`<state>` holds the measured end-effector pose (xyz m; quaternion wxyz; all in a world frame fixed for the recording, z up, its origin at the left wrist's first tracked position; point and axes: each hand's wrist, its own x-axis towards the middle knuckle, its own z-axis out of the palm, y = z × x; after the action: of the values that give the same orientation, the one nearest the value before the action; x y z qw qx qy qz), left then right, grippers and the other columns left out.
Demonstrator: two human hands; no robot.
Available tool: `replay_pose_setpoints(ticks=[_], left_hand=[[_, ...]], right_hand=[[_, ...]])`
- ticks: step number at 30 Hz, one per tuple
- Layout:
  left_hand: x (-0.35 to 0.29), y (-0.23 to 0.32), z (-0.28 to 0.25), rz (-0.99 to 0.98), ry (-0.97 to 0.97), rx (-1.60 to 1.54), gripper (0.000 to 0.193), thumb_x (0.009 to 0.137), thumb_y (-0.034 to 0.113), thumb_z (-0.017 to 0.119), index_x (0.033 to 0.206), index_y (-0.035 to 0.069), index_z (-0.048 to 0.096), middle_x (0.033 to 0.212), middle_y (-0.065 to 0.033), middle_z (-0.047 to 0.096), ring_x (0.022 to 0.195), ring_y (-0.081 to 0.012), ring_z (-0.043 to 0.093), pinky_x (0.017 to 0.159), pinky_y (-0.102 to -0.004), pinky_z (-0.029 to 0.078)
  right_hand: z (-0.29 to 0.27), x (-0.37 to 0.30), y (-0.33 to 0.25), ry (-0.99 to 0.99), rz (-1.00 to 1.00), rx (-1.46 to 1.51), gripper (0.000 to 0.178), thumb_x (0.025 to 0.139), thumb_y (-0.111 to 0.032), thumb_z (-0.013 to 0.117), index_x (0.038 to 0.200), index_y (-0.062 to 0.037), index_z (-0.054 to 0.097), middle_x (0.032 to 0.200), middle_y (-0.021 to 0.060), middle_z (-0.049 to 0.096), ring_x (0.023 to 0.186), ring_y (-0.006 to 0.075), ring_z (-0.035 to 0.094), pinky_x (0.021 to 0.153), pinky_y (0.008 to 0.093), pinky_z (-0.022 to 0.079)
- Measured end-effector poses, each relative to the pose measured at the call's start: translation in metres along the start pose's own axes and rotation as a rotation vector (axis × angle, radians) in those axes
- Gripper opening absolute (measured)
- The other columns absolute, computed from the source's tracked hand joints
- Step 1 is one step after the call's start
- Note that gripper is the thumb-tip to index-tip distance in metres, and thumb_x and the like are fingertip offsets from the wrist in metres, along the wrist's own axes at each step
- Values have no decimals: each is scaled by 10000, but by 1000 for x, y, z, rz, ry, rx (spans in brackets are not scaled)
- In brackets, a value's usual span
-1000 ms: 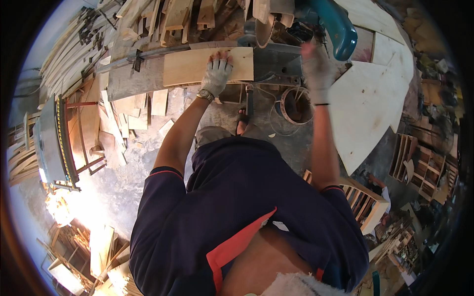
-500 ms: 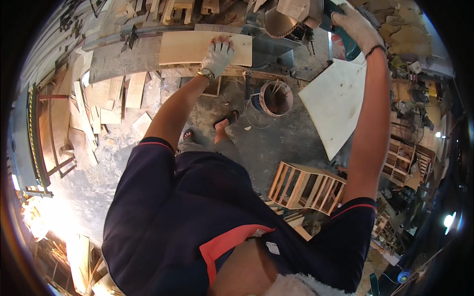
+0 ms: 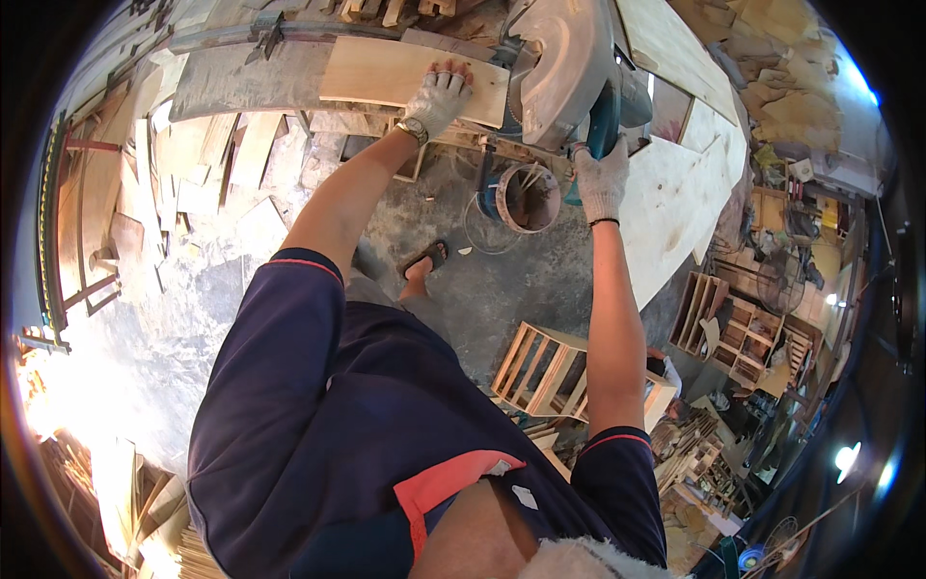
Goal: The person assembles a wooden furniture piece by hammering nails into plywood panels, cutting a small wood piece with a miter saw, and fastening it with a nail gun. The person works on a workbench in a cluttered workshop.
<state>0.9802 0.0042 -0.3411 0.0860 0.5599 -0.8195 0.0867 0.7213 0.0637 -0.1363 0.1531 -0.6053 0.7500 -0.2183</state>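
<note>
My left hand (image 3: 439,100), in a fingertip-less glove, lies on a pale wooden board (image 3: 371,72) with its fingers stretched out. The board rests along a grey bench surface (image 3: 241,82). At the board's right end stands a miter saw (image 3: 564,72), its pale guard beside the wood. Most of the blade is hidden behind the guard, so I cannot tell whether it touches the board. My gloved right hand (image 3: 604,179) is wrapped round the saw's green handle; some of its fingers are hidden.
Below the bench stands a bucket (image 3: 528,198) holding sticks. A large pale plywood sheet (image 3: 675,193) is at the right. A slatted wooden frame (image 3: 540,367) stands on the floor behind my right arm. Offcuts (image 3: 256,150) lie at the left; cut pieces are stacked beyond the bench.
My right hand has pulled the saw's handle down and toward me, bringing the saw head lower. My left hand stays on the board; the whole view has shifted slightly.
</note>
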Motion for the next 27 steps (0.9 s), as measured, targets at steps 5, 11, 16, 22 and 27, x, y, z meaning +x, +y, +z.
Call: replay_pose_setpoints(ticks=[5, 11, 16, 22, 27], left_hand=[[-1, 2, 4, -6, 50, -2, 565, 993, 192, 527, 1518, 7, 423, 1566, -225, 463, 1452, -438, 448, 1173, -602, 362], [-1, 0, 3, 0, 33, 12, 564, 1008, 209, 513, 1528, 13, 413, 1584, -234, 443, 1459, -444, 439, 1188, -624, 336], [0, 1, -4, -1, -38, 38, 571, 1021, 191, 492, 1546, 1, 374, 1604, -236, 413, 1477, -445, 411, 1187, -634, 329], [-1, 2, -9, -15, -86, 29, 626, 994, 169, 520, 1572, 13, 338, 1612, -230, 406, 1482, -447, 408, 1182, -619, 338], [0, 0, -6, -4, -30, 51, 587, 997, 182, 516, 1545, 16, 386, 1589, -221, 438, 1466, -437, 432, 1169, -612, 357]], right_hand=[[1, -7, -6, -66, 119, 120, 658, 793, -204, 731, 1359, 50, 512, 1027, 237, 691, 709, 324, 724, 677, 434, 581], [5, 2, 7, -59, 87, 82, 772, 793, -242, 739, 1450, 58, 468, 1171, 287, 665, 936, 382, 721, 826, 467, 578], [13, 9, 24, -12, 24, -7, 854, 781, -306, 743, 1488, 68, 444, 1378, 339, 573, 1270, 480, 574, 1064, 516, 476], [14, 11, 28, -27, 49, -22, 879, 775, -313, 752, 1491, 86, 435, 1393, 338, 567, 1264, 485, 581, 1068, 511, 480], [11, 7, 21, -24, 65, -2, 852, 785, -302, 751, 1476, 95, 449, 1364, 330, 588, 1239, 471, 602, 1051, 503, 488]])
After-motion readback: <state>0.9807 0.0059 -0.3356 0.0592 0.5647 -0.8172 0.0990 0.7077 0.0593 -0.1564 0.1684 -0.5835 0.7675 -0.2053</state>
